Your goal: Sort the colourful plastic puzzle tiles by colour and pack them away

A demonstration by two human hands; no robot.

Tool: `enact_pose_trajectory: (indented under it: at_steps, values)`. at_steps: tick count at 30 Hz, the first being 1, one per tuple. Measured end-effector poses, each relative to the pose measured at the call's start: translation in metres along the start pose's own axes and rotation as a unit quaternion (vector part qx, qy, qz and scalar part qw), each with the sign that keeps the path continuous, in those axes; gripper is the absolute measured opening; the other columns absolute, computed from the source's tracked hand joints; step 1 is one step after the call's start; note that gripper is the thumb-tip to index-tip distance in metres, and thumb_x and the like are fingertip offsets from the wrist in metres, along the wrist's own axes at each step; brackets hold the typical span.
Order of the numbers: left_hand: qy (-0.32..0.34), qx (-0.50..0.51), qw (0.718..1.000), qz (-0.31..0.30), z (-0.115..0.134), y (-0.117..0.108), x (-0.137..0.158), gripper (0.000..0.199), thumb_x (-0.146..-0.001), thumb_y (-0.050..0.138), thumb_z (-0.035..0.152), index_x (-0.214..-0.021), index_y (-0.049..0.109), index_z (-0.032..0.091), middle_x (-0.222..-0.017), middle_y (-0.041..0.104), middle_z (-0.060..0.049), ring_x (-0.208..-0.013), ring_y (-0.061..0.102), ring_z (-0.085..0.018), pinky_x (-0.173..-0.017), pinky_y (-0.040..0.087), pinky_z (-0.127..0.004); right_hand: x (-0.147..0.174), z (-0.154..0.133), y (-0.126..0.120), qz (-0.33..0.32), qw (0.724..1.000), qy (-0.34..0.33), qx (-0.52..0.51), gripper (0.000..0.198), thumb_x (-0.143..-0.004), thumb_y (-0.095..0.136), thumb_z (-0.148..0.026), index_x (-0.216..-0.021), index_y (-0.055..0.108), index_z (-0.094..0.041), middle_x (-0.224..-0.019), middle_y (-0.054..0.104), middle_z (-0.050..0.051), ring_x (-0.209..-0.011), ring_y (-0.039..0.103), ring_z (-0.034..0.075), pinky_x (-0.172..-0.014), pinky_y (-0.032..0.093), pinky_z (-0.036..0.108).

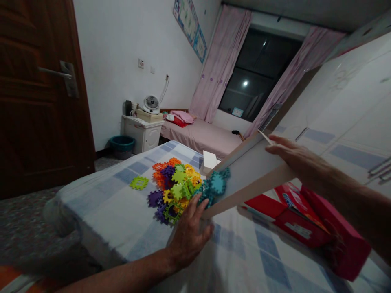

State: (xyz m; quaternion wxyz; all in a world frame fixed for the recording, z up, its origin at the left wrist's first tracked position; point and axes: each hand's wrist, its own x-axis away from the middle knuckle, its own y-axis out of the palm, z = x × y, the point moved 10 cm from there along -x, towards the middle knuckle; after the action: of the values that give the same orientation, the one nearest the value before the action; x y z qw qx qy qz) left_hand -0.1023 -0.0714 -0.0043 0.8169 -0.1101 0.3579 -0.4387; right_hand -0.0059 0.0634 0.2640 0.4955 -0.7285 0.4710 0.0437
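Observation:
My right hand (285, 150) grips the upper end of a tilted, open white cardboard box (244, 169). The box's low end rests near the checked bedspread. Teal gear-shaped plastic pieces (216, 183) lie at this lower mouth. My left hand (191, 234) is beside that mouth, fingers stretched over the edge of the teal pieces and thumb apart by the box corner. Left of the box spreads a heap of gear-shaped pieces (179, 187) in orange, purple, green and yellow. One lime-green piece (139, 182) lies apart from them.
A small white box (209, 160) stands behind the heap. Red boxes (301, 221) lie on the bed at right. Beyond are a second bed (201, 132), a white cabinet (143, 136) bearing a fan (151, 104), and a teal bin (122, 142). A wooden door (42, 106) is at left.

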Motion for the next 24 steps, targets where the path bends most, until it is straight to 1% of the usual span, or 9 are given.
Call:
enact_pose_trajectory:
  at_steps: [2, 3, 4, 6, 9, 12, 15, 20, 24]
  values:
    - [0.005, -0.005, 1.0, -0.013, -0.002, 0.002, -0.003, 0.048, -0.091, 0.04, 0.037, -0.136, 0.041, 0.019, -0.148, 0.029, -0.012, -0.136, 0.029, -0.025, -0.109, 0.03, -0.047, 0.001, 0.001, 0.012, 0.008, 0.999, 0.012, -0.036, 0.03, -0.081, 0.052, -0.027, -0.108, 0.064, -0.021, -0.131, 0.051, 0.008, -0.113, 0.051, 0.024, -0.095, 0.042, 0.041]
    - [0.009, -0.005, 1.0, -0.022, -0.002, 0.004, -0.005, 0.045, -0.091, 0.039, 0.036, -0.133, 0.045, 0.019, -0.146, 0.034, -0.012, -0.134, 0.032, -0.024, -0.109, 0.031, -0.046, 0.004, -0.005, 0.017, 0.008, 0.997, -0.007, -0.07, 0.028, -0.084, 0.048, -0.027, -0.106, 0.065, -0.022, -0.136, 0.047, 0.005, -0.122, 0.044, 0.023, -0.101, 0.037, 0.041]
    - [0.014, -0.005, 0.999, -0.031, -0.003, 0.006, -0.005, 0.043, -0.091, 0.039, 0.036, -0.13, 0.049, 0.019, -0.144, 0.038, -0.012, -0.132, 0.035, -0.024, -0.107, 0.034, -0.045, 0.008, -0.014, 0.022, 0.006, 0.993, -0.047, -0.107, 0.029, -0.088, 0.042, -0.028, -0.1, 0.067, -0.021, -0.137, 0.046, 0.004, -0.127, 0.039, 0.022, -0.105, 0.032, 0.041]
    - [0.021, -0.007, 0.999, -0.034, -0.006, 0.008, -0.006, 0.04, -0.091, 0.039, 0.034, -0.125, 0.053, 0.018, -0.139, 0.044, -0.012, -0.128, 0.041, -0.023, -0.106, 0.037, -0.043, 0.018, -0.037, 0.027, -0.004, 0.978, -0.139, -0.157, 0.04, -0.093, 0.031, -0.031, -0.085, 0.069, -0.019, -0.128, 0.055, 0.003, -0.129, 0.036, 0.02, -0.109, 0.025, 0.041]
    - [0.024, -0.013, 0.999, -0.022, -0.01, 0.008, -0.007, 0.037, -0.09, 0.04, 0.028, -0.122, 0.054, 0.015, -0.133, 0.05, -0.013, -0.124, 0.045, -0.022, -0.104, 0.038, -0.043, 0.036, -0.069, 0.034, -0.028, 0.949, -0.278, -0.147, 0.045, -0.094, 0.028, -0.033, -0.073, 0.065, -0.02, -0.099, 0.067, 0.005, -0.117, 0.048, 0.021, -0.109, 0.022, 0.044]
    - [0.026, -0.012, 0.999, -0.023, -0.011, 0.01, -0.007, 0.035, -0.088, 0.043, 0.026, -0.119, 0.055, 0.014, -0.13, 0.052, -0.013, -0.122, 0.047, -0.023, -0.103, 0.039, -0.042, 0.047, -0.093, 0.046, -0.063, 0.917, -0.376, -0.113, 0.038, -0.092, 0.033, -0.033, -0.066, 0.058, -0.021, -0.077, 0.062, 0.004, -0.09, 0.058, 0.02, -0.1, 0.033, 0.044]
    - [0.029, -0.016, 0.999, -0.031, -0.009, 0.011, -0.01, 0.036, -0.086, 0.046, 0.024, -0.12, 0.054, 0.014, -0.13, 0.052, -0.014, -0.122, 0.046, -0.023, -0.103, 0.04, -0.042, 0.047, -0.115, 0.055, -0.083, 0.896, -0.429, -0.083, 0.037, -0.091, 0.038, -0.031, -0.057, 0.049, -0.02, -0.065, 0.053, 0.002, -0.071, 0.054, 0.016, -0.085, 0.043, 0.04]
    - [0.057, -0.047, 0.997, -0.018, 0.007, -0.002, -0.022, 0.039, -0.084, 0.05, 0.023, -0.122, 0.054, 0.014, -0.13, 0.049, -0.014, -0.119, 0.046, -0.025, -0.1, 0.04, -0.042, 0.05, -0.155, 0.06, -0.079, 0.868, -0.489, -0.038, 0.042, -0.091, 0.044, -0.03, -0.05, 0.042, -0.02, -0.056, 0.046, 0.0, -0.058, 0.049, 0.012, -0.073, 0.045, 0.033]
    - [0.089, -0.091, 0.992, 0.021, 0.02, -0.014, -0.032, 0.025, -0.083, 0.055, 0.029, -0.104, 0.064, 0.017, -0.12, 0.054, -0.011, -0.107, 0.05, -0.026, -0.09, 0.044, -0.041, 0.06, -0.175, 0.074, -0.1, 0.843, -0.528, -0.001, 0.043, -0.091, 0.046, -0.029, -0.049, 0.039, -0.019, -0.051, 0.04, -0.003, -0.052, 0.042, 0.009, -0.068, 0.043, 0.03]
